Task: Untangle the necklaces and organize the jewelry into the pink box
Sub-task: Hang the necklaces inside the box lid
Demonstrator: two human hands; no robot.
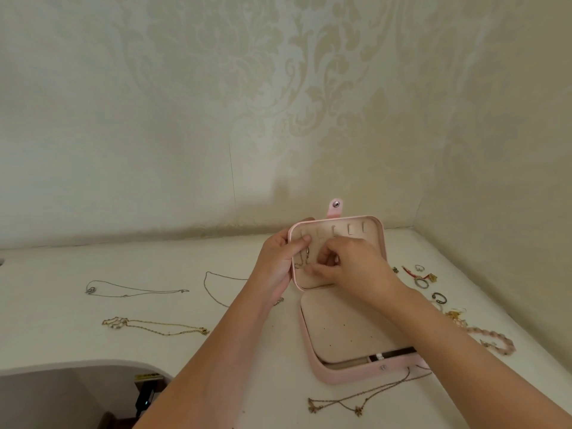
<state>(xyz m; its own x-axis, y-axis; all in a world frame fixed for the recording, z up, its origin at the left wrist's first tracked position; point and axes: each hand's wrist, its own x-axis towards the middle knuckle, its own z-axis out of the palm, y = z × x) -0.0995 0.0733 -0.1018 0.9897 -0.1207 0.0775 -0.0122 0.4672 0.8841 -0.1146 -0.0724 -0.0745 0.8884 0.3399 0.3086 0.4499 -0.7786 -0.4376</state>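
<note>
On my left, a thin silver chain necklace (133, 289) and a gold link necklace (154, 327) lie apart and untangled on the white tabletop (62, 305). My left hand (280, 258) grips the left edge of the square pink jewelry box (365, 224), on its raised lid, thumb across the front. My right hand (349, 264), fingers curled, pinches a small fine chain (305, 258) under the lid's hooks. I judge it the first piece stowed. A bronze pendant necklace (356, 400), loose rings (421, 282) and a pink beaded bracelet (492, 337) are not yet in the box.
</note>
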